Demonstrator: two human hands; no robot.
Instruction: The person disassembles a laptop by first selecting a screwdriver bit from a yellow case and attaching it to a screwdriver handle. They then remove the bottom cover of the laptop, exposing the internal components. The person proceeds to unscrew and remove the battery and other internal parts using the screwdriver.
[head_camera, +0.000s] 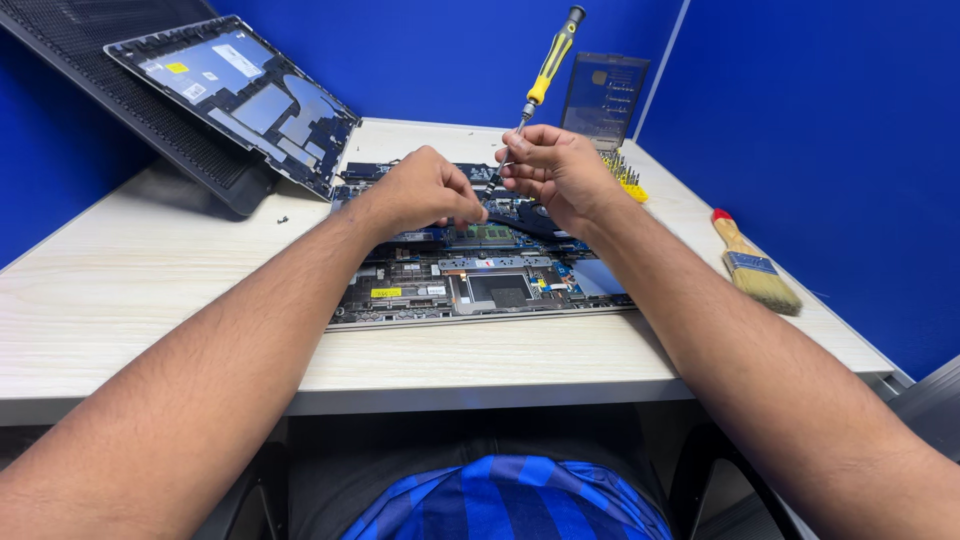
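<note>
right hand (555, 170) fingers clamp a yellow-handled screwdriver (545, 70) over the opened laptop (480, 275); left hand (425, 190) fingers pinched together.

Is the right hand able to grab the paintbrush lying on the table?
Probably yes. The brush lies alone on the table, with nothing between it and the right hand. That hand holds the screwdriver, though, so it is not free.

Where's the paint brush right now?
The paint brush lies on the table at the right, beyond the right forearm, right of the opened laptop.
</note>
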